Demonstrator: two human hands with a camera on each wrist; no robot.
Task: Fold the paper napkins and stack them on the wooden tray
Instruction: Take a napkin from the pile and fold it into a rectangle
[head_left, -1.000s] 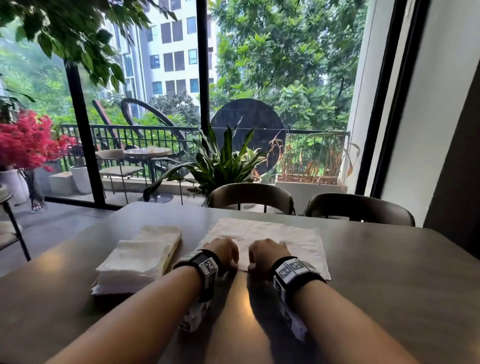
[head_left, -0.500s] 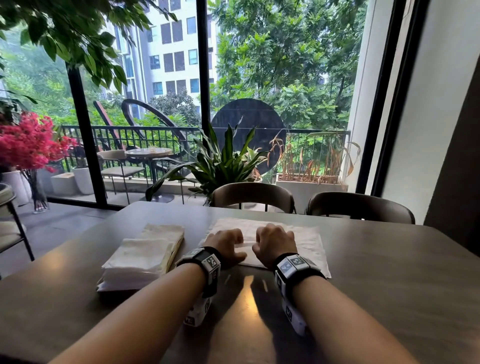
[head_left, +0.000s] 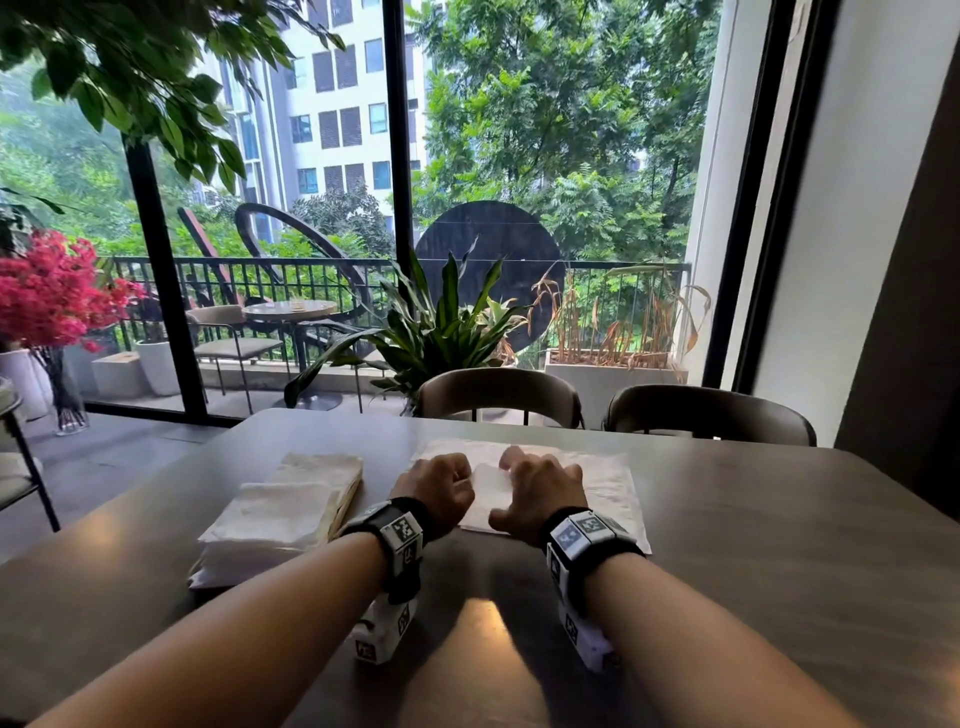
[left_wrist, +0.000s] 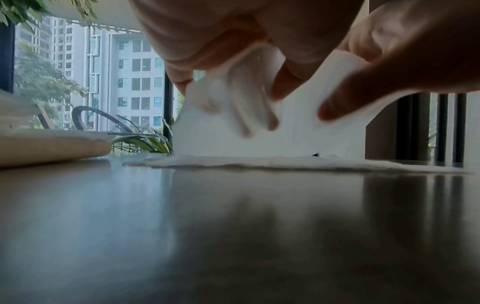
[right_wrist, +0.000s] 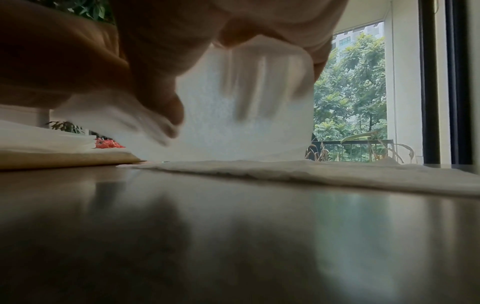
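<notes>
While the napkin (head_left: 602, 480) lies spread on the table (head_left: 779, 545), its near edge is raised: the left hand (head_left: 436, 491) and right hand (head_left: 540, 493) each pinch it, side by side. Left of them sits the stack (head_left: 280, 514) on the tray (left_wrist: 52, 148).

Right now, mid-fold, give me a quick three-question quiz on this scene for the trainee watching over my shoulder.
1. True or false: the left hand and the right hand both pinch the near edge of the open napkin and have it raised off the table.
2. Multiple choice: the stack of folded napkins lies A) to the left of the open napkin, B) to its right, C) on a chair.
3. Fill in: the stack rests on a pale ____, seen low in the left wrist view.

Key: 1 true; 2 A; 3 tray.
</notes>
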